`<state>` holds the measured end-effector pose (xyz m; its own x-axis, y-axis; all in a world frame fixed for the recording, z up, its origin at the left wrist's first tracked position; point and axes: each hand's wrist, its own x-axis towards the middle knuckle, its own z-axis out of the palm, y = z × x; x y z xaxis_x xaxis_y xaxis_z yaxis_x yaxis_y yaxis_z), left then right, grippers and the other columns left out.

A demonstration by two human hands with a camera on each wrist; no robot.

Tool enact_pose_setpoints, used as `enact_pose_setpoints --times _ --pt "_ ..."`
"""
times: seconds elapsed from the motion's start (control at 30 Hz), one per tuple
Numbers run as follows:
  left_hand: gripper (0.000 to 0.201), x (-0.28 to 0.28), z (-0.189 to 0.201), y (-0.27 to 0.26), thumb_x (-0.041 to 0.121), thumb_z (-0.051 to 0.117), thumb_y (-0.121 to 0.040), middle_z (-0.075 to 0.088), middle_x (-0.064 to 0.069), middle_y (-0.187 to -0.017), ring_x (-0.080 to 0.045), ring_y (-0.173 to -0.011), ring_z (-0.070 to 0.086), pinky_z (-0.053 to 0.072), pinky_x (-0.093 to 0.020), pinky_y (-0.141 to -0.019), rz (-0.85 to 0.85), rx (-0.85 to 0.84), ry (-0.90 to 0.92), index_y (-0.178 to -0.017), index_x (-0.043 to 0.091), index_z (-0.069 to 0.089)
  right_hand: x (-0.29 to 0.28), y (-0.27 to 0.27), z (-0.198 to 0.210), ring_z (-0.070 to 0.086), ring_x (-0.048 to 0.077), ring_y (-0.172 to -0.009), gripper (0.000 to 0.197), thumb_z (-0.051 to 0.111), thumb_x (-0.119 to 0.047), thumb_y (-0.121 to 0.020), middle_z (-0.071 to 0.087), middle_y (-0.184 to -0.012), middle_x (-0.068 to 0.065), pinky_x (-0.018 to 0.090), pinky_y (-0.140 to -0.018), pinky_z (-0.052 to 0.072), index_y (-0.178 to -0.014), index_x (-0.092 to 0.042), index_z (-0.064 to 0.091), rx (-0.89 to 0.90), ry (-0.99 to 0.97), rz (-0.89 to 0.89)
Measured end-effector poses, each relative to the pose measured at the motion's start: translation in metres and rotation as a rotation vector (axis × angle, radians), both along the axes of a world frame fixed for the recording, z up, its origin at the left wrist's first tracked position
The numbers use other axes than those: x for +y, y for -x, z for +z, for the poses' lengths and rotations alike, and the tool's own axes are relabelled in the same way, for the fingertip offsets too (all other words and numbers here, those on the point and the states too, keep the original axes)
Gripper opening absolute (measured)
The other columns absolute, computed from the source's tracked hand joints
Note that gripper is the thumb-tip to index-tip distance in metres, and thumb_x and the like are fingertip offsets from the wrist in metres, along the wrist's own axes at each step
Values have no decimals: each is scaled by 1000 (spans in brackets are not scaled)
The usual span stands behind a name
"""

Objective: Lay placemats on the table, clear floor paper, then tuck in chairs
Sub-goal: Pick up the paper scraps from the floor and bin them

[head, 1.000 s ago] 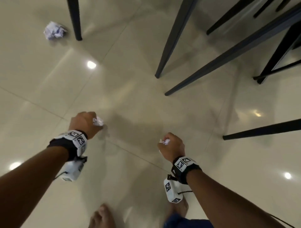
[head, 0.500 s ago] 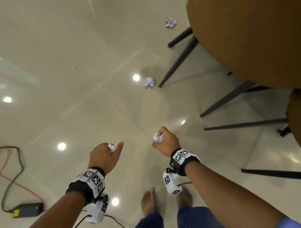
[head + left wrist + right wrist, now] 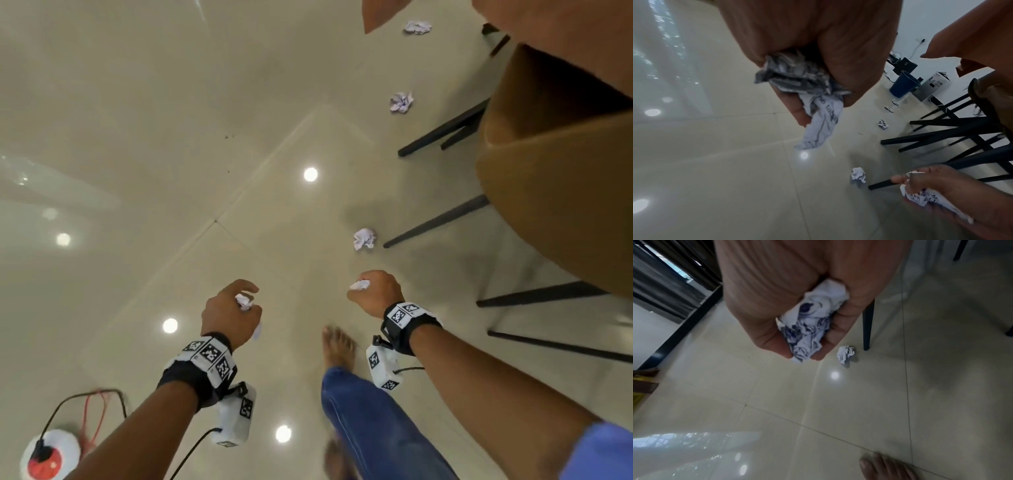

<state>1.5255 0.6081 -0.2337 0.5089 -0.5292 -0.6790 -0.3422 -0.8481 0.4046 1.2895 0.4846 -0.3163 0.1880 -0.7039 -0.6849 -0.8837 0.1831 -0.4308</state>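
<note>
My left hand [image 3: 236,308] grips a crumpled printed paper wad [image 3: 809,91]; a loose tail of it hangs below the fingers. In my right hand [image 3: 373,291] sits a second crumpled wad [image 3: 813,321], fingers curled round it. Both hands hover above the glossy tile floor. On the floor lie three more paper balls: a near ball [image 3: 364,238] just ahead of my right hand beside a black chair leg [image 3: 435,221], a middle ball [image 3: 401,101] and a far ball [image 3: 417,26]. A brown upholstered chair [image 3: 561,192] stands at the right.
A blue bin [image 3: 904,84] and a grey box [image 3: 931,88] stand by the far wall. Black chair and table legs [image 3: 941,136] crowd the right side. A white-and-red device [image 3: 48,455] with cables lies at the lower left. My bare foot [image 3: 337,346] is between the hands.
The view has swung up and leftward along the floor; a chair and three paper balls now lie ahead. Both hands keep their wads, and the left foot has stepped forward.
</note>
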Motion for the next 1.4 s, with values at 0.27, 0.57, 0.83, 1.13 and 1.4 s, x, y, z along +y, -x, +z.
enact_pose_setpoints --times 0.27,0.57,0.83,1.13,1.4 --pt "43 -115 -91 -43 5 45 -82 72 11 -87 -10 -76 65 44 -14 -61 -225 112 136 -93 38 70 -70 -22 -87 64 24 -101 37 72 -25 -71 69 -107 -3 26 -88 46 -106 -34 62 137 -52 -118" --pt "55 -185 -231 -112 59 68 -75 60 -16 -53 -25 -38 61 53 -41 -48 -486 67 30 -62 8 55 -105 -47 -263 56 26 -105 90 66 -13 -72 11 -157 9 33 -96 48 -141 -48 22 288 -70 -212" --pt "77 -202 -233 -171 90 24 -68 52 -5 -49 -30 -53 61 56 -37 -62 -588 -80 -91 -54 17 40 -110 -119 -260 63 29 -86 14 58 -17 -74 67 -91 1 27 -74 48 -87 -23 57 320 -25 -27" --pt "79 -301 -83 -236 73 11 -85 61 -9 -68 -30 -70 58 44 -37 -69 -341 -41 72 -68 9 55 -212 -254 -90 64 20 -86 18 67 -35 -67 71 -88 -9 24 -74 46 -74 -31 50 86 -27 139" --pt "65 -457 19 -312 60 33 -94 65 -8 -61 -22 -58 61 39 -28 -54 -410 -81 243 -71 3 54 -356 -337 23 62 19 -77 16 68 -21 -68 70 -78 -6 25 -67 49 -72 -25 54 -82 77 -33"
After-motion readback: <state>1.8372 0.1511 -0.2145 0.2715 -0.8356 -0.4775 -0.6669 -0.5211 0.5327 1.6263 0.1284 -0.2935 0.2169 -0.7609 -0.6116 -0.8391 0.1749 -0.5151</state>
